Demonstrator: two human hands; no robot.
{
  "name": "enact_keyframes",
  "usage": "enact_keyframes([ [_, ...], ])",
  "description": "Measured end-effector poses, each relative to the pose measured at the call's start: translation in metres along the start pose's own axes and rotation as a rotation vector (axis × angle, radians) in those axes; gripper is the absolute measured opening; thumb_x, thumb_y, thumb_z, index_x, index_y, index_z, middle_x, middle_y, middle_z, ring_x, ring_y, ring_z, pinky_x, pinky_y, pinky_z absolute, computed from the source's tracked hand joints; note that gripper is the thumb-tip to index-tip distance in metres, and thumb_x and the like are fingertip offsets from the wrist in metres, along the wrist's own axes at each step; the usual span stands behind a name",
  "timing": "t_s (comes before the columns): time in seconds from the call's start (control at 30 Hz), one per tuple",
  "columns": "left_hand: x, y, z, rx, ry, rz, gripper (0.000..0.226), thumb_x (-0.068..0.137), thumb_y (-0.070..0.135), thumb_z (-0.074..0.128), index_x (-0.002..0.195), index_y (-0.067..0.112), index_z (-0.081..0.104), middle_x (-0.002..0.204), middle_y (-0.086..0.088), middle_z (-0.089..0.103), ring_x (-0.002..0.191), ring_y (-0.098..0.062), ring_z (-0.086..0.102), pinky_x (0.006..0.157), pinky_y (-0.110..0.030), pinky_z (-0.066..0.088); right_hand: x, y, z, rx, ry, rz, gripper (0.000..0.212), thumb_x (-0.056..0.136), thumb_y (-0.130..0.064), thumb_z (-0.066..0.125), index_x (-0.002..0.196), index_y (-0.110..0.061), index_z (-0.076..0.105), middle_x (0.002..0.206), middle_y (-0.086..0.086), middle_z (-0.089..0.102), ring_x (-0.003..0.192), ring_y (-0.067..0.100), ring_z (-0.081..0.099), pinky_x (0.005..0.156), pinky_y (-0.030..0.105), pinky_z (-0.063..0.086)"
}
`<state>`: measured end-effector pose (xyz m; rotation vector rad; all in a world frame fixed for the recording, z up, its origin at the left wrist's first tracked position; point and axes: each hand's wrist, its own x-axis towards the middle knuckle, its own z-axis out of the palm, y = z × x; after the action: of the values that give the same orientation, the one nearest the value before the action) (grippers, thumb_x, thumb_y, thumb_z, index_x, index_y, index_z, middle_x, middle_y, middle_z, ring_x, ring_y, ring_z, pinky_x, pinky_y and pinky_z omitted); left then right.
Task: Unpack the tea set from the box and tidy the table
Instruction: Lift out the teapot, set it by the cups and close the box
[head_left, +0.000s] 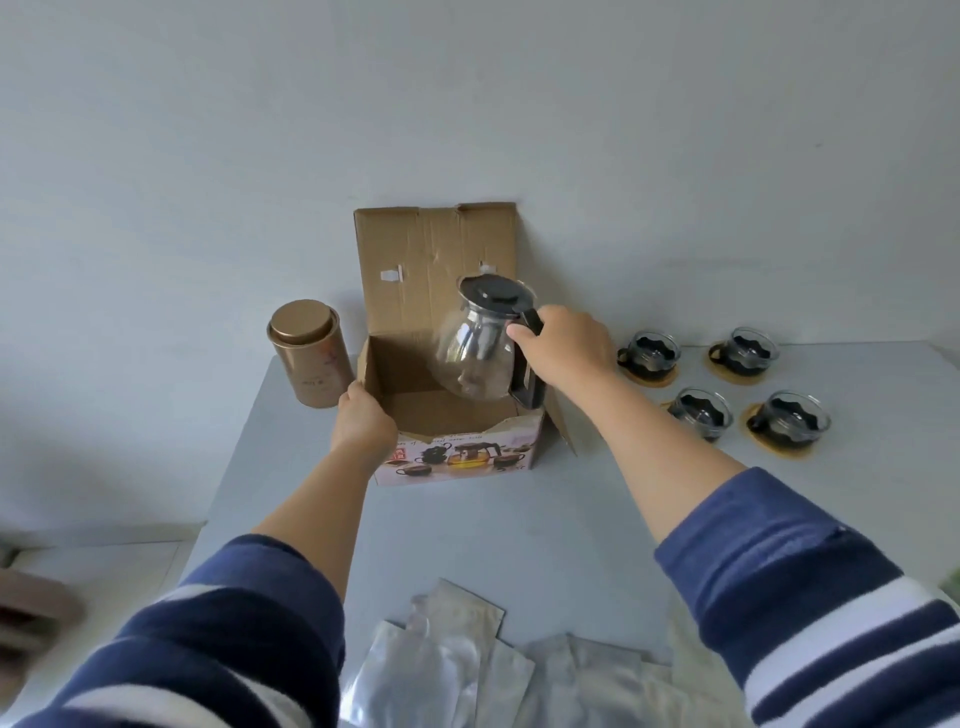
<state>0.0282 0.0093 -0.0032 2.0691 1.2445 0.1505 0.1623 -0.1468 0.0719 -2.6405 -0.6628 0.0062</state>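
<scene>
An open cardboard box (457, 457) with a printed tea set picture stands near the wall, its lid flap up. A glass teapot (475, 348) with a black lid and black handle hangs tilted above the box opening. My right hand (563, 345) grips its handle. My left hand (363, 421) holds the box's front left corner. To the right, several glass cups (649, 356) with black holders sit on wooden coasters on the grey table (519, 530).
A gold tea tin (309, 361) stands left of the box. Silver foil pouches (467, 660) lie in a loose heap at the table's near edge. The wall runs right behind the box. The table's left edge drops off beside the tin.
</scene>
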Motion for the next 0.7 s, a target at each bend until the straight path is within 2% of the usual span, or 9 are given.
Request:
enact_keyframes([
  [0.1,-0.008,-0.009,-0.006,0.015,-0.002,-0.008,0.047,0.095,-0.003,0.034,0.141,0.004,0.032,0.14,-0.019,0.043,0.124,-0.039,0.048,0.102,-0.049,0.045,0.002,0.006,-0.029,0.044,0.037,0.022,0.039,0.092,-0.051,0.045,0.071,-0.018,0.052,0.069,-0.001,0.056,0.068,0.025,0.054,0.048,0.024,0.028],
  [0.17,-0.013,-0.015,-0.01,0.025,0.005,-0.017,0.045,0.094,-0.003,0.034,0.139,0.001,0.033,0.138,-0.021,0.044,0.124,-0.041,0.048,0.102,-0.05,0.044,0.003,0.013,-0.041,-0.001,0.091,0.052,0.039,0.092,-0.051,0.045,0.084,-0.016,0.061,0.078,0.002,0.059,0.073,0.027,0.053,0.05,0.025,0.03],
  [0.27,-0.02,-0.025,-0.014,0.031,0.018,-0.014,0.043,0.092,-0.005,0.033,0.136,-0.002,0.036,0.134,-0.024,0.046,0.122,-0.043,0.047,0.1,-0.051,0.043,0.003,0.03,-0.047,-0.084,0.14,0.119,0.041,0.093,-0.048,0.045,0.095,-0.011,0.063,0.085,0.007,0.061,0.077,0.028,0.053,0.058,0.027,0.036],
  [0.43,-0.023,-0.042,-0.018,0.033,0.04,-0.02,0.05,0.09,-0.007,0.032,0.139,0.001,0.035,0.135,-0.023,0.045,0.122,-0.043,0.047,0.1,-0.051,0.042,0.006,0.065,-0.013,-0.133,0.1,0.252,0.041,0.095,-0.043,0.047,0.103,-0.007,0.064,0.1,0.014,0.069,0.094,0.034,0.065,0.063,0.031,0.044],
  [0.7,-0.017,-0.047,-0.011,0.031,0.101,-0.026,0.054,0.09,-0.008,0.029,0.142,0.005,0.034,0.137,-0.022,0.047,0.121,-0.043,0.048,0.097,-0.051,0.043,0.017,0.089,0.032,-0.137,0.036,0.402,0.041,0.096,-0.038,0.049,0.113,-0.003,0.062,0.111,0.018,0.067,0.104,0.035,0.063,0.064,0.031,0.043],
])
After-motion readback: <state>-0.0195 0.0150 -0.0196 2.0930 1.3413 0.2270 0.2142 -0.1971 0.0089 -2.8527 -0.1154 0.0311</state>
